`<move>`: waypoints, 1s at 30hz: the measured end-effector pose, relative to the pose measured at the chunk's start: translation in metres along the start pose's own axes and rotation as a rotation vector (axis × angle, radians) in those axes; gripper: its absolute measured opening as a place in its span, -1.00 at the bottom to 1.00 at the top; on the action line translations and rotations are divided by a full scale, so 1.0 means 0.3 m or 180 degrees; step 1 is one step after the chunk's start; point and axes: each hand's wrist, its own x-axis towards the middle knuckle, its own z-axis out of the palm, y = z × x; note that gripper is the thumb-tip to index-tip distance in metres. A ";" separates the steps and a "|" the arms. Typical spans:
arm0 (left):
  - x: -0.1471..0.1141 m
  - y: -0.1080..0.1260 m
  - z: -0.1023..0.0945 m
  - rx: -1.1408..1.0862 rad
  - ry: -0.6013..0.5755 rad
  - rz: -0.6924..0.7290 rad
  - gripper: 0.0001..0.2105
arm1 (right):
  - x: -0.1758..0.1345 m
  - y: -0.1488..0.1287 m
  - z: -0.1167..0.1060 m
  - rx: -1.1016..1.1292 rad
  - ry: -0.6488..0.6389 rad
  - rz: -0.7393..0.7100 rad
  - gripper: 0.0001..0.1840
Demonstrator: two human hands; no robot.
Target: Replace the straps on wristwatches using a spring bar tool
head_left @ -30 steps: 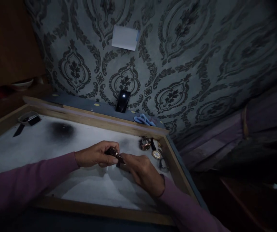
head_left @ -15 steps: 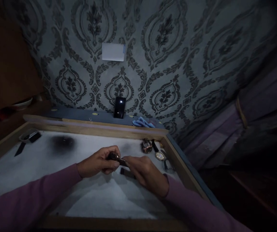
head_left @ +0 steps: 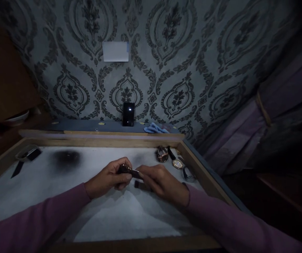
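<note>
My left hand (head_left: 111, 177) is closed around a dark wristwatch (head_left: 125, 169) with a coppery glint at its case. My right hand (head_left: 161, 181) pinches a slim dark piece with a pale metallic edge (head_left: 136, 172); one end of it meets the watch, and I cannot tell whether it is a tool or part of the strap. Beneath the right fingers, a flat dark strip (head_left: 140, 185) lies on the white surface, partly hidden by the hand. Both hands are just above the middle of the wooden-framed white board (head_left: 108, 225).
Along the right rim lie a coppery watch (head_left: 162, 154), a gold-faced watch (head_left: 177, 163) and a dark-strapped watch (head_left: 188, 174). Another watch (head_left: 32, 154) lies at the far left. Behind the frame are an upright phone (head_left: 128, 114) and a blue cloth (head_left: 156, 128).
The view has shifted slightly. The piece in my right hand has drawn a little rightward, and more of its pale edge shows. My left hand still holds the watch.
</note>
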 end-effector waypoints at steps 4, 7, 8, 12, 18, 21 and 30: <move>-0.004 0.004 0.002 0.0014 0.0006 0.0016 -0.72 | 0.002 -0.005 0.000 0.0097 0.0008 0.0043 -0.68; -0.004 0.000 -0.002 0.0001 -0.0021 0.0035 -0.73 | 0.004 -0.006 0.001 0.0130 0.0027 0.0023 -0.67; -0.004 -0.001 -0.003 -0.0002 -0.0023 0.0029 -0.73 | 0.004 -0.007 0.001 0.0131 0.0029 0.0020 -0.66; -0.003 0.002 -0.001 -0.0038 0.0008 -0.0014 -0.71 | 0.005 -0.009 -0.002 0.0154 -0.0004 0.0042 -0.65; -0.006 0.009 0.003 -0.0061 0.0010 -0.0055 -0.72 | 0.005 -0.012 -0.006 0.0176 -0.0031 0.0041 -0.63; -0.004 0.008 0.001 -0.0044 0.0008 -0.0081 -0.73 | 0.006 -0.010 -0.007 0.0173 -0.0048 0.0047 -0.62; -0.004 0.015 0.010 -0.0154 -0.0037 -0.0140 -0.72 | 0.008 -0.002 -0.015 0.0158 -0.0167 0.0066 -0.63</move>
